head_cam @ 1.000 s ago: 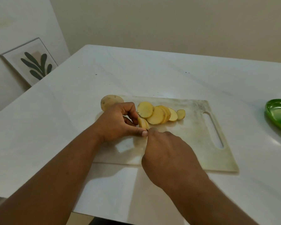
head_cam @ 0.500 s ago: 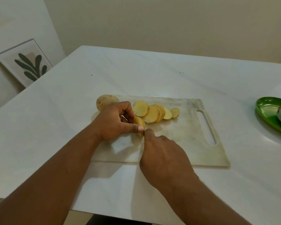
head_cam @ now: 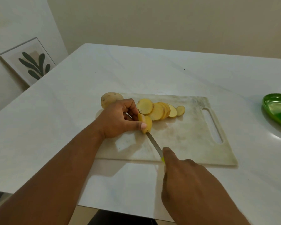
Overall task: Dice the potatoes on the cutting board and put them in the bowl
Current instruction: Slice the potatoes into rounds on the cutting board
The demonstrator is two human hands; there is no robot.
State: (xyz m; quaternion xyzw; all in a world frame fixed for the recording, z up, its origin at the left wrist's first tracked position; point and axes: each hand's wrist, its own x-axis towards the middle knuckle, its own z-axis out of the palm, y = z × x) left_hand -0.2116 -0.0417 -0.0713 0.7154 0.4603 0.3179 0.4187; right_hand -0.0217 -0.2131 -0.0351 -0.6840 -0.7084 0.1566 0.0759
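Slices fanned behind on the cutting board; left hand pinches the potato chunk, right hand grips the knife.

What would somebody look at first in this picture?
Probably the two hands in the middle: the left hand pinches a stack of potato slices on the cutting board, and the right hand holds a knife against them. Next, the fanned slices behind, and a whole potato at the board's far left corner.
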